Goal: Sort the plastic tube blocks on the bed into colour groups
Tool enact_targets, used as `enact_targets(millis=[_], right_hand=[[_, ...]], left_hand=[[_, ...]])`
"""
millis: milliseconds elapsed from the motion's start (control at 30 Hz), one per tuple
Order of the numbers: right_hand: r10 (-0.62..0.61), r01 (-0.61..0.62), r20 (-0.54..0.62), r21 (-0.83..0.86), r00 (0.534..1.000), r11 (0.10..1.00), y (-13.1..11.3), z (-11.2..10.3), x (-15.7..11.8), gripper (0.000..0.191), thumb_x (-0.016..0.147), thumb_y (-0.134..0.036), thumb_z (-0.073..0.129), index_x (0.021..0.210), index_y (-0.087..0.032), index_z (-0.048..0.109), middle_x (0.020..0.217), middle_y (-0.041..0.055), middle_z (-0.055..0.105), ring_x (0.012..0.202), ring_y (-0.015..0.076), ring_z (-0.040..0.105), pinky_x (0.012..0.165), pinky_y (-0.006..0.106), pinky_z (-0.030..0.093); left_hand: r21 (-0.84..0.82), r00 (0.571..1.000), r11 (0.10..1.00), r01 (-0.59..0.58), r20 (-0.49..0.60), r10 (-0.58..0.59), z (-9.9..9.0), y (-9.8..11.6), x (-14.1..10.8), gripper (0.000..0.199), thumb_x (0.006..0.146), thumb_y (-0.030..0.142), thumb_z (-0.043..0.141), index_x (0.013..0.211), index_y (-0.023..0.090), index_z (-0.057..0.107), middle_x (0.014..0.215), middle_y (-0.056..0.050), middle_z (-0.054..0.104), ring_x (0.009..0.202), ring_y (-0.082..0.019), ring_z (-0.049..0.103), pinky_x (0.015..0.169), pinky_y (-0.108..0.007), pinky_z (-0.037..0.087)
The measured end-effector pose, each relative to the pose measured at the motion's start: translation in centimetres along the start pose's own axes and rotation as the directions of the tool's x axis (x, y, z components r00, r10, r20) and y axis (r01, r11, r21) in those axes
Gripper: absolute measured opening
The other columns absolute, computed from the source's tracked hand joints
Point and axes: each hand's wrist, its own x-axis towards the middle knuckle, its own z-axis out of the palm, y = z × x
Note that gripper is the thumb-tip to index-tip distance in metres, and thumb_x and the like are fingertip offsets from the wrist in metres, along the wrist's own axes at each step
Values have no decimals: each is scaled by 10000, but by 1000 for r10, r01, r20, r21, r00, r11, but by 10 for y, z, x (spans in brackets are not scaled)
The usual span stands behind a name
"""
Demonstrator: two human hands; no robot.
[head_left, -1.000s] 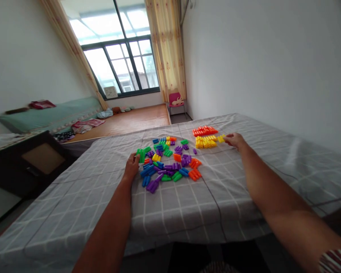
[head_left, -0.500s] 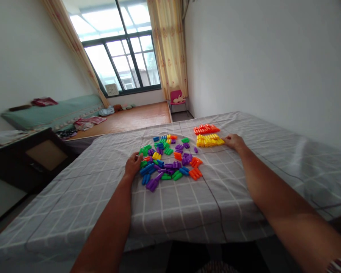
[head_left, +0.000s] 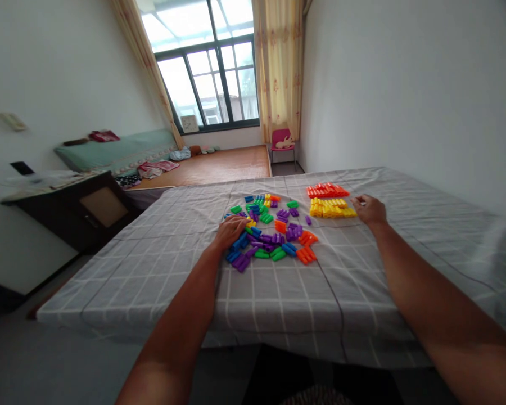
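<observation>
A loose spread of purple pieces (head_left: pixel 271 239), green pieces (head_left: pixel 278 255), blue pieces (head_left: pixel 289 249) and orange pieces (head_left: pixel 306 255) lies on the checked cloth. My left hand (head_left: pixel 231 229) rests over the left side of this spread, fingers stretched out, reaching a yellow piece (head_left: pixel 251 223). To the right, a row of red-orange pieces (head_left: pixel 328 190) lies behind a row of yellow pieces (head_left: pixel 331 208). My right hand (head_left: pixel 367 208) is just right of the yellow row, fingers curled and apart from it; whether a small piece is in them is unclear.
The grey checked cloth (head_left: pixel 152 253) covers the bed-like surface. Beyond it are a wooden platform (head_left: pixel 227 164), a pink chair (head_left: pixel 280 136) and a window. A dark cabinet (head_left: pixel 73 205) stands at the left, and a wall runs along the right.
The view has turned a little left. My left hand has moved over the pieces and its fingers have spread. My right hand has come away from the end of the yellow row.
</observation>
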Motion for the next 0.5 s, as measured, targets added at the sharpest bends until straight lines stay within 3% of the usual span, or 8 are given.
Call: enact_targets(millis=[133, 300, 400, 500], right_hand=[[-39, 39, 3, 46, 999, 998, -7, -4, -2, 317, 840, -402, 498, 892, -173, 712, 870, 104, 725, 727, 221, 635, 700, 309, 451], [-141, 148, -61, 133, 988, 980, -32, -14, -11, 318, 869, -398, 474, 896, -162, 687, 914, 113, 709, 683, 188, 620, 735, 308, 461], [-219, 227, -61, 216, 974, 950, -60, -17, -23, 308, 874, -396, 482, 895, -158, 677, 958, 128, 701, 704, 188, 623, 749, 313, 470], [-312, 277, 40, 367, 949, 888, -103, -16, -42, 305, 869, -413, 510, 927, -168, 683, 960, 111, 707, 692, 182, 624, 702, 307, 480]], left_hand=[[55, 997, 997, 53, 48, -56, 3, -5, 3, 453, 936, 454, 356, 928, 252, 761, 953, -44, 741, 1029, -212, 625, 1002, -379, 430], [-11, 990, 993, 121, -67, -121, 0, -10, 3, 222, 782, 401, 603, 834, 247, 754, 913, -49, 742, 932, -227, 651, 931, -386, 476], [-118, 968, 974, 193, -138, -208, -1, -10, 2, 177, 714, 346, 659, 824, 229, 731, 892, -43, 727, 872, -210, 656, 828, -356, 515], [-275, 944, 936, 220, -183, -275, -1, -6, 2, 222, 693, 345, 685, 851, 189, 679, 849, -42, 705, 796, -181, 650, 739, -322, 529]])
